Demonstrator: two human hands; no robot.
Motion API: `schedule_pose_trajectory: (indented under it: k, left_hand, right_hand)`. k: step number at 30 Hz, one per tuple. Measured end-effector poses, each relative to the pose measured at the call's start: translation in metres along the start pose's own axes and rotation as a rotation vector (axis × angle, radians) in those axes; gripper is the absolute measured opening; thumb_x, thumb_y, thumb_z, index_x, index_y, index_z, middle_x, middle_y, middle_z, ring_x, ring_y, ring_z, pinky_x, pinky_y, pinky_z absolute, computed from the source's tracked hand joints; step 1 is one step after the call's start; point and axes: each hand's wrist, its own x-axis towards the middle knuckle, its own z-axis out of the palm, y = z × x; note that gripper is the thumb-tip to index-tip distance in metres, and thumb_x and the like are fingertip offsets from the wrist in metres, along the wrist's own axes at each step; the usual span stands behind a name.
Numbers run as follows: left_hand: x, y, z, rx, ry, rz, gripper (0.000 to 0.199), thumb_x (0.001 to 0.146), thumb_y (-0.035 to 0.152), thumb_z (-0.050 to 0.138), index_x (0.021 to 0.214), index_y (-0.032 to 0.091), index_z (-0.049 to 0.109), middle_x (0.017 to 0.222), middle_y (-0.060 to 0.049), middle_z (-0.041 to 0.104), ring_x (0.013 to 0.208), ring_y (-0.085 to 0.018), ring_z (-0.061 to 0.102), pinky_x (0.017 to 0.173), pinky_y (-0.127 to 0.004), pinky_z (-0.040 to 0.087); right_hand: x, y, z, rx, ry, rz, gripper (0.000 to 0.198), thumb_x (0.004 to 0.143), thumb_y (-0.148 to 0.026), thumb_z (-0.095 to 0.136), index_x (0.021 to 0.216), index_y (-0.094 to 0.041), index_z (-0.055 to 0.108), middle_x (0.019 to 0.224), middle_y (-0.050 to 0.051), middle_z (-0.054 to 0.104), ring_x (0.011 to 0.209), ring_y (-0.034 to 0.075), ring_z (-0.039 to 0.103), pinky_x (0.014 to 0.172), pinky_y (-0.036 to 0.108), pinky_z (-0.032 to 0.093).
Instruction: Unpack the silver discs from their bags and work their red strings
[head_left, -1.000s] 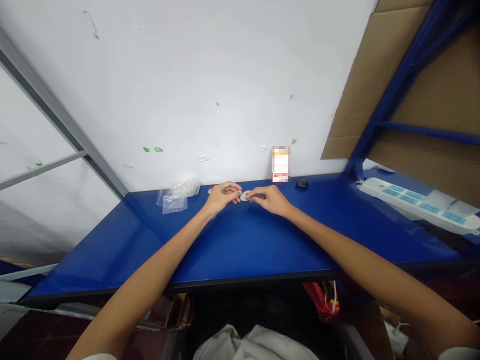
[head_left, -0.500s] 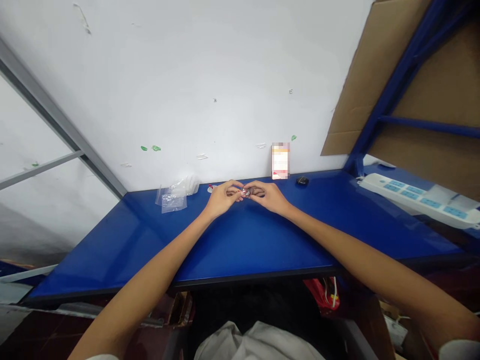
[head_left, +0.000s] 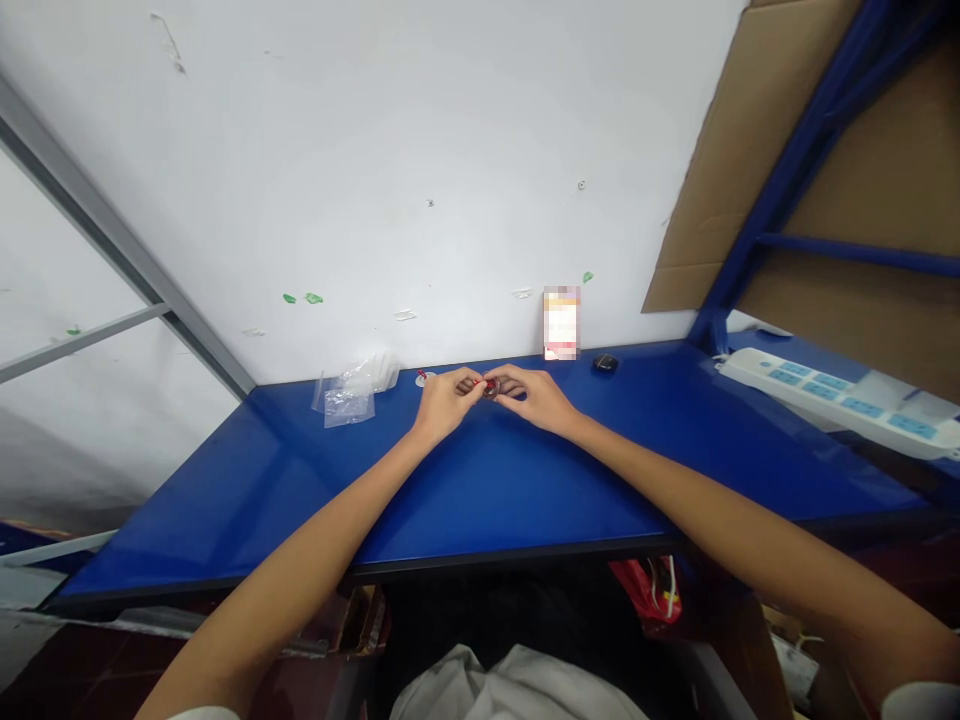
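Above the back-middle of the blue table [head_left: 480,490], my two hands meet fingertip to fingertip. Between them is a small round shiny object with red on it [head_left: 491,388], too small to name. My left hand [head_left: 448,398] pinches its left side between thumb and fingers. On the opposite side, my right hand [head_left: 538,396] grips its edge with curled fingers. Part of the object is hidden by my fingertips. Just behind my left hand lies a small white disc with a red piece [head_left: 424,378], partly covered by that hand.
Clear plastic bags [head_left: 351,392] lie at the back left. An upright phone-like item with a blurred face [head_left: 561,325] leans against the wall, beside a small black object [head_left: 604,363]. A white power strip [head_left: 836,400] is at the right, near a blue metal frame [head_left: 780,190].
My fingers have shifted slightly around the small round object, which appears turned and now shows more red. The table items have stayed put.
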Motion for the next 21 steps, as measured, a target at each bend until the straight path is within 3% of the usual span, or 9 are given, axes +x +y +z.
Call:
schedule_pose_trajectory:
  k: [12,17,21]
  left_hand:
    - [-0.0015,-0.0068,0.0027,0.038,-0.083,0.081,0.019,0.100,0.038,0.070,0.101,0.021,0.079,0.087,-0.002,0.081,0.075,-0.018,0.075,0.074,-0.028,0.060]
    - [-0.0013,-0.0086,0.0007,0.155,-0.054,0.176,0.020,0.102,0.036,0.068,0.106,0.023,0.082,0.101,-0.004,0.081,0.080,-0.018,0.074,0.077,-0.029,0.057]
    - [-0.0012,-0.0063,-0.0026,0.229,-0.066,0.248,0.020,0.104,0.033,0.064,0.105,0.022,0.081,0.099,-0.005,0.078,0.076,-0.017,0.070,0.075,-0.029,0.054]
  right_hand:
    - [-0.0007,0.0078,-0.0005,-0.049,0.020,-0.031,0.032,0.096,-0.025,0.071,0.128,-0.029,0.073,0.110,0.003,0.082,0.094,0.021,0.079,0.087,0.035,0.067]
    - [-0.0003,0.0094,-0.0001,-0.044,0.022,-0.033,0.032,0.096,-0.024,0.071,0.128,-0.027,0.072,0.111,0.003,0.081,0.093,0.020,0.079,0.086,0.034,0.066]
    - [-0.0010,0.0087,0.0002,-0.046,0.020,-0.047,0.030,0.096,-0.024,0.071,0.126,-0.027,0.072,0.110,0.003,0.081,0.095,0.020,0.079,0.088,0.034,0.066]
